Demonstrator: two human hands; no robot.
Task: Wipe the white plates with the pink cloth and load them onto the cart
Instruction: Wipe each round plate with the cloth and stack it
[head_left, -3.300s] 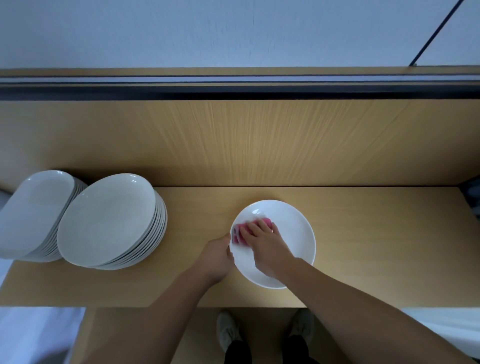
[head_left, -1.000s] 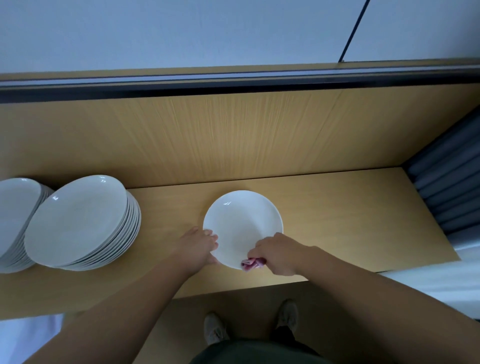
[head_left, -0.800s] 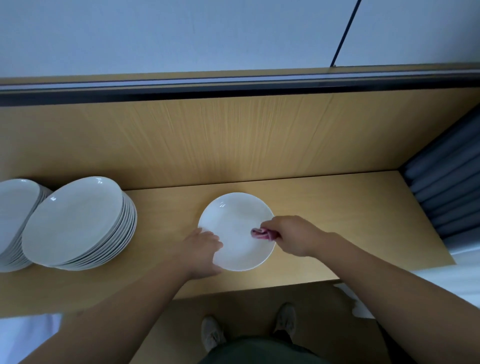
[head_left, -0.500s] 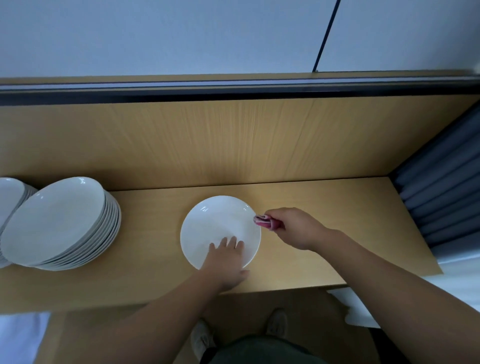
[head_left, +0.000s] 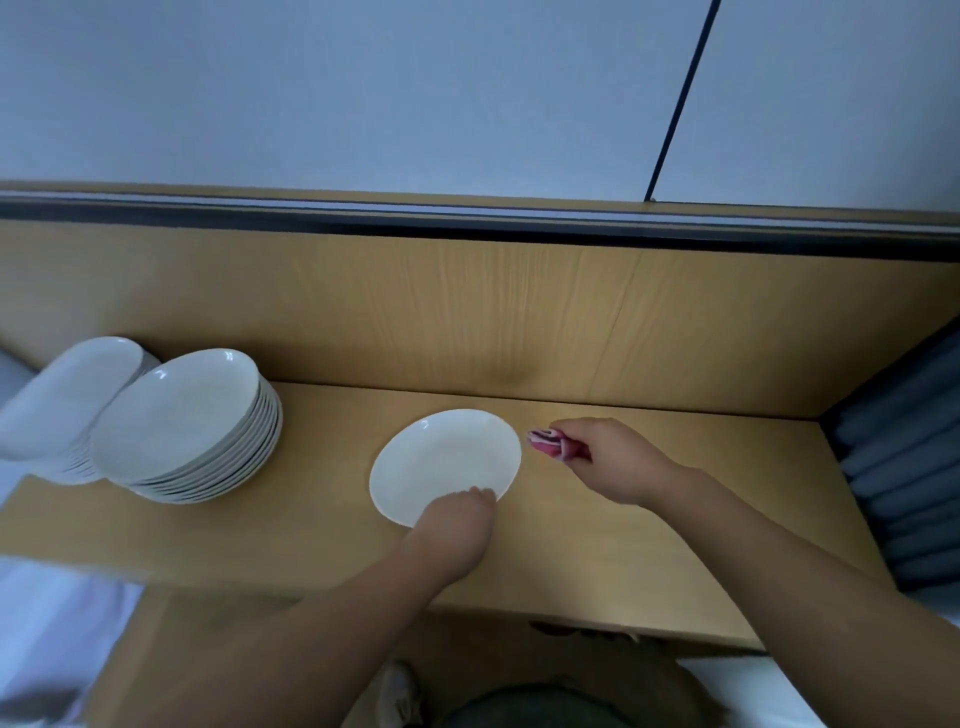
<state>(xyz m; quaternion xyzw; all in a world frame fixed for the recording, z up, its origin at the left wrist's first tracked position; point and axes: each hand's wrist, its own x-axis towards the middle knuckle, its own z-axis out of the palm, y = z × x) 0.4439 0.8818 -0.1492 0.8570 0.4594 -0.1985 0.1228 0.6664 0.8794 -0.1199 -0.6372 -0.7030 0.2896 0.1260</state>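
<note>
A single white plate (head_left: 444, 462) lies on the wooden shelf (head_left: 649, 561), near its middle. My left hand (head_left: 457, 525) grips the plate's near rim, fingers curled over the edge. My right hand (head_left: 605, 460) is just right of the plate and pinches the folded pink cloth (head_left: 545, 441), which is off the plate and above the shelf. Two stacks of white plates stand at the left: a nearer stack (head_left: 192, 421) and a farther stack (head_left: 62, 400), partly cut off by the frame edge.
A wooden back panel (head_left: 467, 317) rises behind the shelf, topped by a dark rail. A dark grey ribbed surface (head_left: 904, 467) closes the right end. The shelf's front edge runs below my arms; my feet show underneath.
My right hand carried the pink cloth off the plate to its right side. My left hand moved from the plate's left rim to its near rim and curled onto it. The view shifted.
</note>
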